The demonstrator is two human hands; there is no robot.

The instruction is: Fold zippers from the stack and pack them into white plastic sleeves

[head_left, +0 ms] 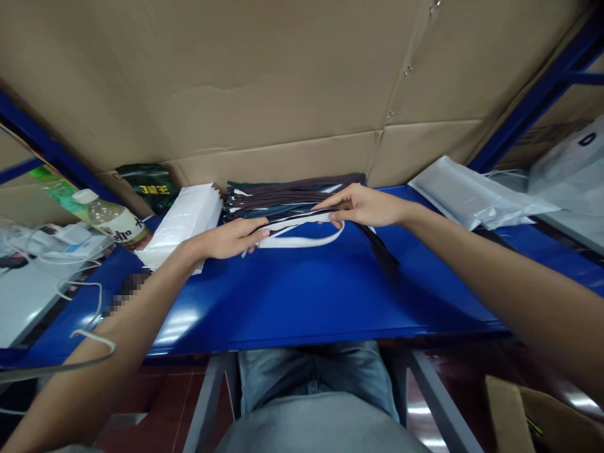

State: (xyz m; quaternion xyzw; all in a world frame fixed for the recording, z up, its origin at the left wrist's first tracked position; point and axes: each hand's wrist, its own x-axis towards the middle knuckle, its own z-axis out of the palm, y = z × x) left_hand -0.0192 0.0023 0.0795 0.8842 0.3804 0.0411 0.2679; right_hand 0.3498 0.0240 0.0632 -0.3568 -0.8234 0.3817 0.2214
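My left hand (233, 238) and my right hand (361, 205) hold the two ends of a thin flat item (295, 221) with a white strip and a dark edge, lifted just above the blue table (302, 296). A white loop (309, 241) hangs from it onto the table. Right behind it lies a stack of dark flat pieces (292, 190) in brown, teal and black. A dark strap (380, 251) trails from the stack over the table to the right.
A pile of white flat bags (182, 223) lies left of the dark stack. A drink bottle (111, 220) and white cables (56, 248) sit at far left. Clear plastic bags (476, 198) lie at right. Cardboard (283, 82) lines the back wall.
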